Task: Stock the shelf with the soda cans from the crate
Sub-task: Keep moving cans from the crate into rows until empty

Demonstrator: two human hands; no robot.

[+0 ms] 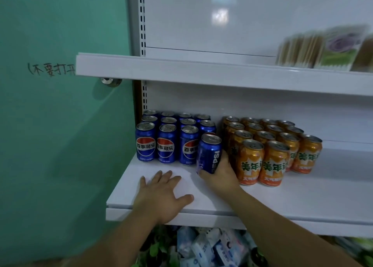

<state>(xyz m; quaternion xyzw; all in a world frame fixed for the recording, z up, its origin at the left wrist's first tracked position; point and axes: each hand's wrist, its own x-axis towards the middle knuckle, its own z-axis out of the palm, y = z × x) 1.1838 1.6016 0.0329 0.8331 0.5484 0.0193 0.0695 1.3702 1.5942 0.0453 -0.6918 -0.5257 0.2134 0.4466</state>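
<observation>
Right hand [219, 170] grips tilted blue can [209, 153] — left hand [163, 196] flat on shelf [282, 200]

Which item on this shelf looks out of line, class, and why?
The blue can in the right hand tilts, its logo sideways, at the gap in the blue front row. The other cans stand upright. The left hand lies flat on the shelf.

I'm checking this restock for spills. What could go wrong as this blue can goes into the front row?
1. The blue can is tilted in the right hand; set down like that, it may topple.
2. Its slot is tight between the blue cans and the orange cans, so either neighbour could get knocked.
3. The left hand lies flat on the shelf, steadying nothing.
</observation>
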